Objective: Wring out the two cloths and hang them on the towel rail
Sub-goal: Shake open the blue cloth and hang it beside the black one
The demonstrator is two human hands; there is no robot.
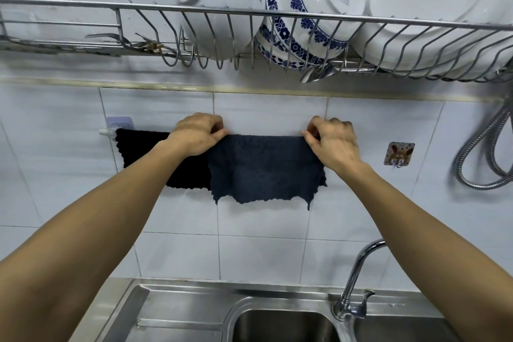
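Note:
A dark blue cloth point(263, 166) hangs spread flat against the tiled wall at the height of the towel rail point(107, 132). My left hand point(198, 133) pinches its top left corner and my right hand point(331, 139) pinches its top right corner. A black cloth point(138, 150) hangs over the rail to the left, partly behind my left forearm, and its right edge lies under the blue cloth. Only the rail's white left end and its wall mount show; the rest is hidden by the cloths.
A steel dish rack point(249, 14) with white bowls and plates hangs above the rail. Below are a steel sink point(283, 322) and a tap point(358, 280). A sticker hook point(399, 154) and a metal hose point(483, 153) are on the wall at right.

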